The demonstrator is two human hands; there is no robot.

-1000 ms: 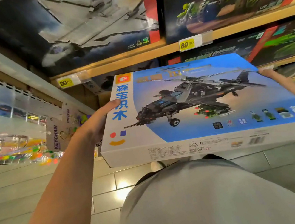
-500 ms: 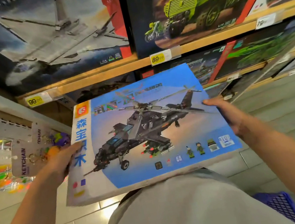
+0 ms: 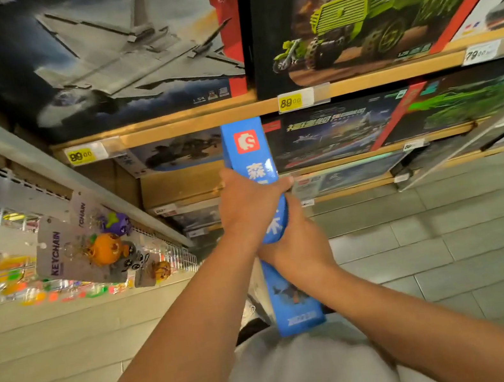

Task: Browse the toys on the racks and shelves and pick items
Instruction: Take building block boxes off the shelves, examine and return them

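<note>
I hold the blue helicopter building-block box (image 3: 248, 147) upright and edge-on, so only its narrow blue side with a red logo and white characters faces me. My left hand (image 3: 246, 205) wraps around the side from the left at mid-height. Just below it, my right hand (image 3: 293, 244) grips the same edge from the right. The box's lower end (image 3: 299, 313) reaches down to my grey shirt. Its picture face is turned out of sight.
Wooden shelves (image 3: 198, 122) ahead carry large toy boxes: a grey jet (image 3: 125, 54), a green truck (image 3: 372, 4), more boxes below. Yellow price tags (image 3: 290, 102) line the shelf edges. Keychain cards (image 3: 56, 255) with small figures hang on a rack at left. Grey tiled floor lies below.
The box has turned from lying flat with its helicopter picture up to standing on edge. Both hands moved from its opposite ends to the middle of its narrow side.
</note>
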